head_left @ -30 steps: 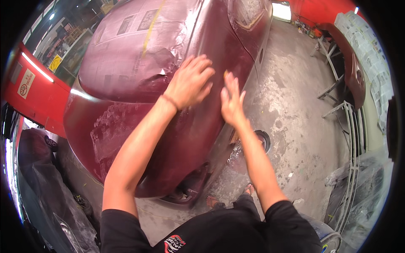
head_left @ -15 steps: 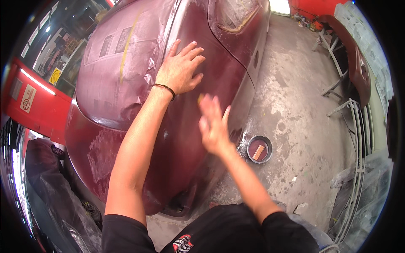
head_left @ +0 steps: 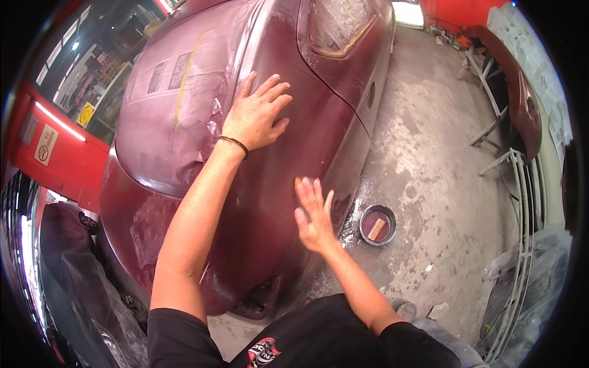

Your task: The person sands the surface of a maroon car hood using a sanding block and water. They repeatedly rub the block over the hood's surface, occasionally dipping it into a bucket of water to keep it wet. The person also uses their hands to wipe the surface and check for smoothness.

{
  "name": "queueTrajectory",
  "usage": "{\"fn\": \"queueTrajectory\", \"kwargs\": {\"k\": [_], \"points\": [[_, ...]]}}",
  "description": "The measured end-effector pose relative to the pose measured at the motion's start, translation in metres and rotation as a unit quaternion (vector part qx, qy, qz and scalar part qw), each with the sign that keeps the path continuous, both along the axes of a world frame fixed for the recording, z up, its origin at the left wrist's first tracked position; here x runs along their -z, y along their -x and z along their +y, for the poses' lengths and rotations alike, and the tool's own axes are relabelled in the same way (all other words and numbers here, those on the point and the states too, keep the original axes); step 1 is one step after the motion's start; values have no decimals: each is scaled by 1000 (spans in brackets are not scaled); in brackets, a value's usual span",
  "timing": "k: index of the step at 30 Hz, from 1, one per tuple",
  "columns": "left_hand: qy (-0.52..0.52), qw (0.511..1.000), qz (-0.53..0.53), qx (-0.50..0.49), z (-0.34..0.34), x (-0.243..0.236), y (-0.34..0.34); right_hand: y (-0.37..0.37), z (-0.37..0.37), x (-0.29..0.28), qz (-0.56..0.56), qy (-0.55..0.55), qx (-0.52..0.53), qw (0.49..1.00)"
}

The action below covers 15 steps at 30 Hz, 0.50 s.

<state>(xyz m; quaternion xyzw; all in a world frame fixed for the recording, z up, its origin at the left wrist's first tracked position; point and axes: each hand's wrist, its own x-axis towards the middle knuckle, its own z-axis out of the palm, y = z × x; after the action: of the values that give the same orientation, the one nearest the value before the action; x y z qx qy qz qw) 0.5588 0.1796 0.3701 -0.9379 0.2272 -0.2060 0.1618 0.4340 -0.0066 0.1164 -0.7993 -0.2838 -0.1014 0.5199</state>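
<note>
My left hand (head_left: pixel 255 115) lies flat with its fingers spread on the maroon car body (head_left: pixel 276 159), beside the film-covered rear window; a dark band circles its wrist. Lower and to the right, my right hand (head_left: pixel 315 214) is pressed against the same rear panel, fingers stretched upward. The yellow-brown edge of a sanding block (head_left: pixel 298 182) shows at its fingertips; the palm and fingers hide the rest. Around the hands the paint looks dull and partly wet, with pale scuffed patches.
On the wet concrete floor (head_left: pixel 423 184) to the right stands a black bucket (head_left: pixel 378 241) with reddish liquid and an orange-brown block. A maroon bumper (head_left: pixel 521 101) rests on metal stands at the far right. Another car (head_left: pixel 67 245), partly covered, stands at the left.
My right hand has slid down the panel with the sanding block. My left hand stays on the panel, slightly lower in the view, as the view itself shifts a little.
</note>
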Motion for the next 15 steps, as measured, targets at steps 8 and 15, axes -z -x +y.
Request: {"fn": "queueTrajectory", "kwargs": {"k": [8,15], "points": [[-5,1000,-2,16,-19,-3,-10,-250,-51,-9,174,-7,128,976],[-36,999,9,-21,-10,-9,5,-2,13,32,137,-132,48,980]]}}
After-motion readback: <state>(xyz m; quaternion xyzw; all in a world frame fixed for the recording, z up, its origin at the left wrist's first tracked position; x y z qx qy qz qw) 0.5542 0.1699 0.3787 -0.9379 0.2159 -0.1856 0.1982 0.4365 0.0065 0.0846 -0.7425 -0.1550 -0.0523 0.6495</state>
